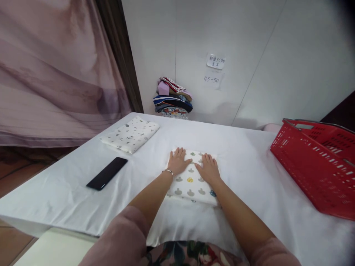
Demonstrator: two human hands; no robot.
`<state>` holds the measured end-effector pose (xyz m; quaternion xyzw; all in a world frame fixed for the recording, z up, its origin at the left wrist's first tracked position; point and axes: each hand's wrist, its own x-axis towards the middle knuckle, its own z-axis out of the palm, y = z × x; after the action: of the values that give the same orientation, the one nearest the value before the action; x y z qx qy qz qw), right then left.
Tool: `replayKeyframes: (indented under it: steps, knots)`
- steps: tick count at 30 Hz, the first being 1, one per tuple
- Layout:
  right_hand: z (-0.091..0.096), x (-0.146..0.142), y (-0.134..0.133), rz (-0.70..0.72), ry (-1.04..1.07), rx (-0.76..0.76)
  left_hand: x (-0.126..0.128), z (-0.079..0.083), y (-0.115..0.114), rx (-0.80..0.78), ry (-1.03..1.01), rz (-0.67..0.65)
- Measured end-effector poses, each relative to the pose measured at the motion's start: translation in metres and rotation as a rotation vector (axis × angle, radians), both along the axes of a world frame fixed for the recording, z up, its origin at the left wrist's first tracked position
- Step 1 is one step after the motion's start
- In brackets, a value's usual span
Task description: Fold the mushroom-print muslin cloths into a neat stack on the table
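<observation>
Palms Down, Nothing Gripped

The folded cloth (190, 186), white with grey mushroom-like shapes and a few coloured ones, lies on the table straight in front of the body, where I judge both arms reach it evenly. Its near edge shows more than one layer.

I have the left hand (178, 162) on its far left part and the right hand (210, 170) on its far right part. The fingers of both are spread and released, lying along the fabric without pinching or clenching. I take this flat, paired contact as a way to spread light pressure and steady the layers. A thin bracelet (168, 171) circles the left wrist.

Further out, a second folded cloth (132, 134) rests near the table's left edge, well apart from the first, perhaps to leave the middle free for the hands. A dark phone (107, 173) lies face up nearer me, also off to that side. On the right, a red basket (313, 173) sits tilted in my view, out of the arms' way.

Beyond the white-covered table (244, 177), a stack of folded textiles (174, 101) stands by the wall (249, 40); I can't see what supports it.
</observation>
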<state>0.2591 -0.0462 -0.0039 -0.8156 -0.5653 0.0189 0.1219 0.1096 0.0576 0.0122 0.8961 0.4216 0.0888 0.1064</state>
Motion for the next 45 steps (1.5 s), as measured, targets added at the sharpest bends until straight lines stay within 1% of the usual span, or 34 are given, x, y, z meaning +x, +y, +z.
replayKeyframes:
  steps: [3, 6, 10, 12, 15, 17, 19, 22, 24, 26, 27, 29, 30, 32, 34, 36, 37, 38, 40, 42, 45]
  knots:
    - [0.0, 0.0, 0.001, -0.004, 0.006, 0.0, -0.001, -0.004, 0.001, -0.013, -0.025, -0.007]
    - [0.002, 0.0, 0.001, -0.007, 0.018, -0.012, 0.0, -0.003, 0.003, -0.032, -0.067, -0.014]
    - [0.005, -0.002, -0.001, -0.011, 0.036, -0.03, -0.006, 0.006, 0.007, -0.187, -0.142, -0.003]
    - [0.007, -0.003, -0.002, -0.011, 0.048, -0.043, -0.017, 0.011, 0.004, -0.233, -0.235, 0.06]
    - [0.012, -0.002, 0.0, -0.017, 0.079, -0.081, -0.046, 0.013, -0.011, -0.24, -0.373, 0.241]
    - [0.017, 0.002, 0.004, -0.012, 0.114, -0.113, -0.068, 0.012, -0.027, -0.328, -0.4, 0.36]
    - [0.025, 0.008, 0.011, -0.008, 0.127, -0.124, -0.087, 0.009, -0.043, -0.417, -0.379, 0.449]
    - [0.038, 0.02, 0.024, 0.047, 0.11, -0.15, -0.101, 0.006, -0.061, -0.488, -0.362, 0.501]
    - [0.045, 0.029, 0.031, 0.11, 0.121, -0.2, -0.103, 0.004, -0.065, -0.53, -0.388, 0.492]
    - [0.049, 0.037, 0.036, 0.147, 0.144, -0.246, -0.101, 0.003, -0.058, -0.563, -0.425, 0.467]
    - [0.05, 0.041, 0.037, 0.154, 0.152, -0.263, -0.099, 0.004, -0.051, -0.565, -0.433, 0.453]
    - [0.051, 0.045, 0.036, 0.15, 0.168, -0.295, -0.096, 0.009, -0.029, -0.526, -0.427, 0.424]
    - [0.05, 0.046, 0.034, 0.141, 0.178, -0.313, -0.094, 0.012, -0.015, -0.475, -0.419, 0.409]
    - [0.046, 0.046, 0.025, 0.121, 0.205, -0.349, -0.091, 0.02, 0.014, -0.388, -0.424, 0.374]
    - [0.041, 0.042, 0.012, 0.085, 0.276, -0.345, -0.087, 0.024, 0.037, -0.392, -0.438, 0.386]
    - [0.036, 0.038, -0.002, 0.027, 0.378, -0.302, -0.083, 0.023, 0.05, -0.412, -0.436, 0.42]
    - [0.034, 0.036, -0.007, -0.004, 0.432, -0.28, -0.083, 0.021, 0.051, -0.413, -0.445, 0.442]
    - [0.032, 0.035, -0.012, -0.029, 0.477, -0.264, -0.083, 0.018, 0.049, -0.408, -0.464, 0.467]
    - [0.031, 0.034, -0.018, -0.058, 0.541, -0.255, -0.086, 0.012, 0.036, -0.386, -0.521, 0.531]
    - [0.032, 0.036, -0.019, -0.073, 0.626, -0.243, -0.092, 0.006, 0.017, -0.39, -0.604, 0.606]
    - [0.034, 0.039, -0.017, -0.111, 0.852, -0.23, -0.101, 0.002, -0.018, -0.486, -0.764, 0.656]
